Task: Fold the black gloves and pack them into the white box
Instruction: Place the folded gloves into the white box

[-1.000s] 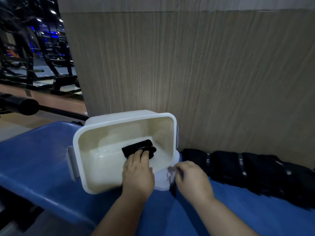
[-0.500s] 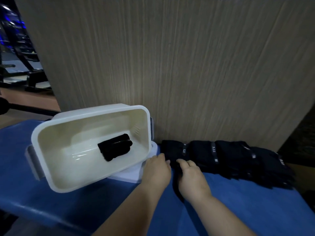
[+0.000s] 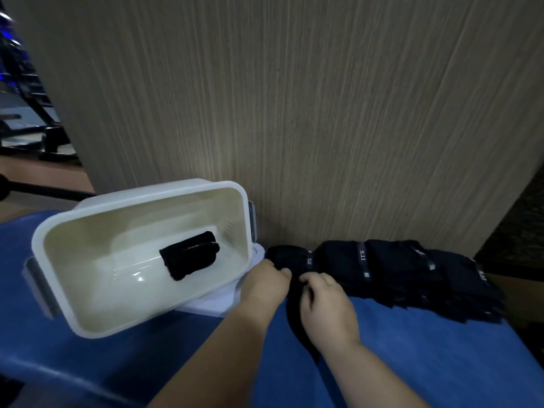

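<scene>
Head view. At left centre we see the white box (image 3: 153,192): smooth, glossy plastic, rectangular with rounded corners and a thick rolled rim, with a grey latch (image 3: 39,287) on its left short end. It is tipped so that its opening faces the camera, and its lower right edge rests on a flat white lid (image 3: 217,303). Its long axis runs from lower left to upper right.

On the box floor, right of centre, lies a folded glove (image 3: 190,259), a compact matte black bundle with its long axis roughly parallel to the box's. It sits up and left of the hands, with the box rim between them.

To the right, along the foot of a vertical-grained wood-look panel (image 3: 323,113), a row of black gloves (image 3: 397,269) overlaps from left to right. They are soft dark fabric crossed by narrow grey straps, one of which reads "5.11".

At lower centre one black glove (image 3: 294,313) stretches from the left end of the row down towards the bottom of the frame, lying on the blue padded surface (image 3: 426,363). The left hand (image 3: 266,282) curls its fingers onto the glove's upper left edge, and the right hand (image 3: 326,307) curls its fingers over the right side, so we read both hands as gripping the fabric
</scene>
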Demonstrator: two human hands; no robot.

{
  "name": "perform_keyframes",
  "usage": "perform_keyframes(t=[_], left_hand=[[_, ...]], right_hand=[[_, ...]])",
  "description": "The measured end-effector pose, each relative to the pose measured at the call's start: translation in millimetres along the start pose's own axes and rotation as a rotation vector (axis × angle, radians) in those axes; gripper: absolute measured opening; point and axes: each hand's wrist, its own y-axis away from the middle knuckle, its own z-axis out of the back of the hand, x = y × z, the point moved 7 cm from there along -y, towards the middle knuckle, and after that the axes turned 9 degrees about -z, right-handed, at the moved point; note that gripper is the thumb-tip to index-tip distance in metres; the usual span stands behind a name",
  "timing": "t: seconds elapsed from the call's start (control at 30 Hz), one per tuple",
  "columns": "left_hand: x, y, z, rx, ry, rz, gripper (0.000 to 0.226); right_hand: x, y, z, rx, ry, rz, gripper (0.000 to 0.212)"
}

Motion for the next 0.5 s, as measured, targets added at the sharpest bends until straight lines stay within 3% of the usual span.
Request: perform_keyframes(t=[0.17,0.27,0.4,0.5], left_hand=[[24.8,20.5,31.2,-0.040,0.410,0.092,0.012],[41.1,33.6,55.0,-0.015,0.616,0.149,0.005],[62.4,49.7,83.2,-0.012,0.889,0.262,0.009],[80.8,57.5,104.5,-0.053,0.921,0.247,0.018]], right_hand=[[6.5,4.1,13.1,-0.114,-0.204,-0.048,0.008],[12.7,3.2,10.1,-0.065,-0.308,-0.124,0.012],[29.2,2.4,-17.5,0.173,-0.491,-0.255,0.034],[57.1,13.6,-52.7,0.523,-0.880,-0.461,0.045]])
